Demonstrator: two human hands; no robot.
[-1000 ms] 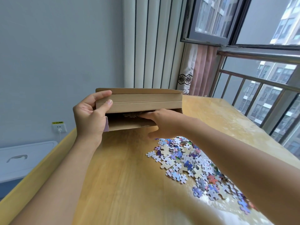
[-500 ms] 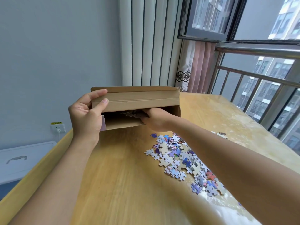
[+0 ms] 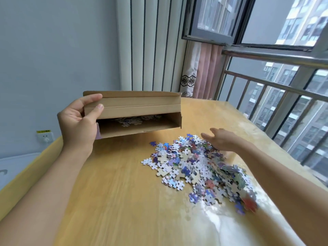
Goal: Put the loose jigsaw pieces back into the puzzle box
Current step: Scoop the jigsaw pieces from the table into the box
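Observation:
A brown cardboard puzzle box [image 3: 140, 107] is held off the table with its open side facing me, and several jigsaw pieces show inside it. My left hand [image 3: 79, 125] grips the box's left end, thumb on the front flap. A heap of loose coloured jigsaw pieces [image 3: 198, 167] lies on the wooden table [image 3: 124, 201] to the right of the box. My right hand [image 3: 220, 139] hovers over the far edge of the heap, fingers spread and nothing in them.
A metal railing [image 3: 273, 86] and window run along the table's right side. Striped and pink curtains [image 3: 204, 68] hang behind the table. A wall socket [image 3: 45, 136] and a white container [image 3: 10, 167] sit low on the left, beyond the table's edge.
My right hand has come out of the box's opening and moved right and down to the heap. The box stays in my left hand, now showing pieces inside.

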